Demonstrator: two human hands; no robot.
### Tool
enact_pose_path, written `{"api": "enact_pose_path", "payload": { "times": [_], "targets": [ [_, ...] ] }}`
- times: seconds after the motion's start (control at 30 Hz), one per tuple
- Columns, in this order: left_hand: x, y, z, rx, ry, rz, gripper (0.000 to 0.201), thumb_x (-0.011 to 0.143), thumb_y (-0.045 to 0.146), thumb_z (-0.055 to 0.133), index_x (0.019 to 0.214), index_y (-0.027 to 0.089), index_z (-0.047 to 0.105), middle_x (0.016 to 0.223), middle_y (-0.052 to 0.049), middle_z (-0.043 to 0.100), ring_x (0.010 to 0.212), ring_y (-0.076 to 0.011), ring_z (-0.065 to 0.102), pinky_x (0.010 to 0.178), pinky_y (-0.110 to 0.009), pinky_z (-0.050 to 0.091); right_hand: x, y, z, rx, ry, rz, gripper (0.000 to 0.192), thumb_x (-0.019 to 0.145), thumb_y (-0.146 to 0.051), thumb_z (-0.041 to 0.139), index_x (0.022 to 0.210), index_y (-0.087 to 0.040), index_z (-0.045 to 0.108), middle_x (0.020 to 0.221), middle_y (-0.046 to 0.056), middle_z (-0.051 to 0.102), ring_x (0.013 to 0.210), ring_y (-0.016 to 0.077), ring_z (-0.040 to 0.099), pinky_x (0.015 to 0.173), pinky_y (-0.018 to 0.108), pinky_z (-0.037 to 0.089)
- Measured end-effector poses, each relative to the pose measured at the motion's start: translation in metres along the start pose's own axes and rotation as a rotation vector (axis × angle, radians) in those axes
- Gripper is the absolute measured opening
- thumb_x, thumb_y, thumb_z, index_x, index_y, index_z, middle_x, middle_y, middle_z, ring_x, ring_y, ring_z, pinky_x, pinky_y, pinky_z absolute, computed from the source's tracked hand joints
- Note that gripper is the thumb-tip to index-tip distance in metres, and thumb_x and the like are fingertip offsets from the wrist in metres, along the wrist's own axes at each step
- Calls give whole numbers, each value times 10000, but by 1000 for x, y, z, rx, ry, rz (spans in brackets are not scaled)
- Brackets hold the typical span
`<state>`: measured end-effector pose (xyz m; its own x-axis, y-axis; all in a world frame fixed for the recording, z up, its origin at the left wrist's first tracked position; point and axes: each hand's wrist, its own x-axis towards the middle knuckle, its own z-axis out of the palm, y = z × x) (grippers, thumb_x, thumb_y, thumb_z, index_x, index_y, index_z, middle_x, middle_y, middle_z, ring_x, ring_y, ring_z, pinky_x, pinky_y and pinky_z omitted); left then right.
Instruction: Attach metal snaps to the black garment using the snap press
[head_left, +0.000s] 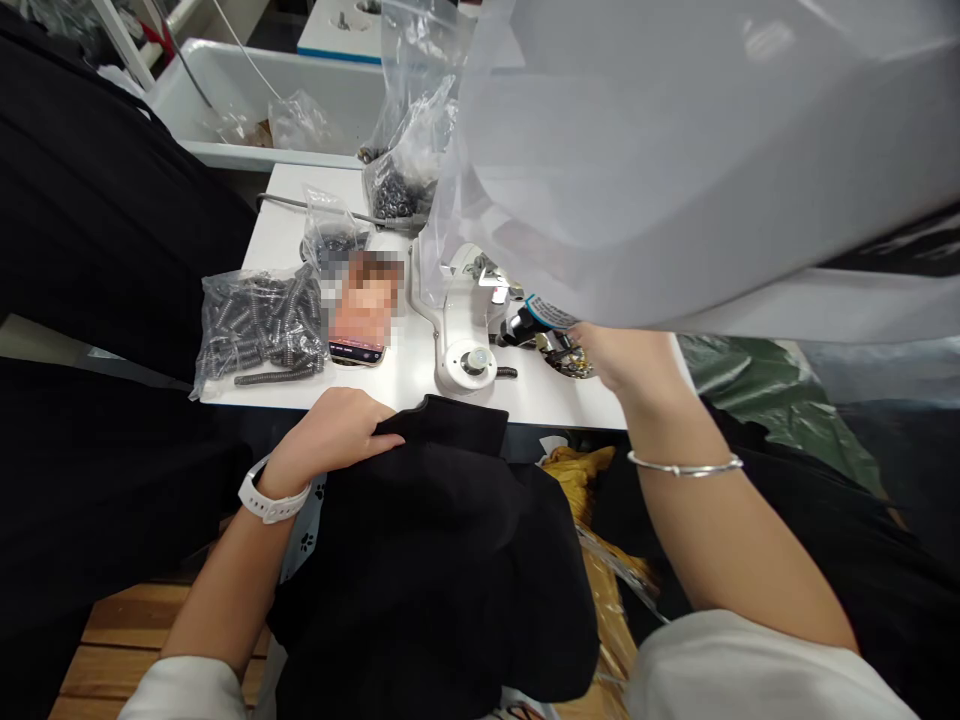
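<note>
At left on the white table (409, 388), a clear bag of dark coils (262, 322) sits, presumably for easy reach. The left hand (339, 430) grips the edge of the black cloth (450, 550) between thumb and fingers, likely steadying it before the white machine (463, 312). The right hand (628, 365) is beside metal parts (568, 359); its fingertips are partly hidden, their grip unclear.

White table (409, 375): stretched before me
Left side: held a bag of springs (262, 325), a smaller bag (334, 240), a phone (361, 325)
Middle: carried a white machine (465, 310)
</note>
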<state>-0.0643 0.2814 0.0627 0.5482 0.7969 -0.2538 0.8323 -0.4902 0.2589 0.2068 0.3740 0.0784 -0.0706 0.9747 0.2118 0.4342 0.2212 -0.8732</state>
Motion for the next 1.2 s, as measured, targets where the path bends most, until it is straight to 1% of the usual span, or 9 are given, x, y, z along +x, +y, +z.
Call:
{"api": "enact_pose_path", "payload": {
  "times": [0.07,0.13,0.2,0.33,0.47,0.77,0.93,1.1,1.2],
  "targets": [
    [0,1,-1,8,2,6,368,846,423,436,642,162,595,576,-53,591,569,-194,548,503,-273,229,-14,-3,10,58,-12,125,25,667,-172,641,685,-157,635,693,29,630,701,174,607,733,375,516],
    [0,2,-1,23,2,-11,377,844,435,433,648,158,598,569,-57,588,569,-199,550,504,-276,238,-27,-7,21,143,-95,193,30,640,-186,641,661,-166,636,637,27,634,666,194,624,686,379,532],
    [0,2,-2,45,2,-33,390,838,452,436,648,151,597,578,-67,593,573,-206,552,505,-278,245,-35,-10,31,163,-140,151,65,650,-193,620,705,-165,638,667,34,650,709,208,637,682,375,532],
    [0,3,-2,39,-8,-48,433,842,480,409,620,151,583,585,-70,599,565,-199,544,513,-272,255,-38,-11,40,38,-47,-13,97,697,-171,548,755,-155,624,739,34,645,743,190,626,698,354,513],
    [0,2,0,39,-1,-65,451,839,498,391,599,160,569,590,-71,603,577,-198,546,509,-262,246,-38,-12,42,-26,-31,-92,61,704,-170,545,713,-149,601,728,27,614,726,165,605,675,317,500],
    [1,0,3,24,20,-66,467,839,507,368,562,170,535,557,-50,580,552,-173,526,503,-257,244,-35,-17,32,-177,-65,-239,72,725,-174,525,662,-167,558,735,14,595,667,126,557,608,257,457],
    [2,0,2,19,20,-78,463,830,497,392,512,175,491,515,-38,556,522,-167,510,491,-252,238,-29,-16,23,-314,-133,-322,115,746,-249,562,661,-171,558,759,34,602,666,141,533,601,272,427],
    [2,1,2,15,40,-85,476,822,493,404,472,175,449,467,-25,508,475,-144,472,482,-246,231,-27,-10,26,-372,-164,-397,143,760,-223,546,628,-170,533,787,37,598,698,155,544,638,302,425],
    [3,1,2,19,46,-82,483,823,495,401,461,175,419,451,-21,483,461,-140,454,478,-246,225,-26,-8,28,-372,-175,-398,165,767,-210,537,609,-174,513,785,35,600,698,156,555,639,309,430]
  ]
}}
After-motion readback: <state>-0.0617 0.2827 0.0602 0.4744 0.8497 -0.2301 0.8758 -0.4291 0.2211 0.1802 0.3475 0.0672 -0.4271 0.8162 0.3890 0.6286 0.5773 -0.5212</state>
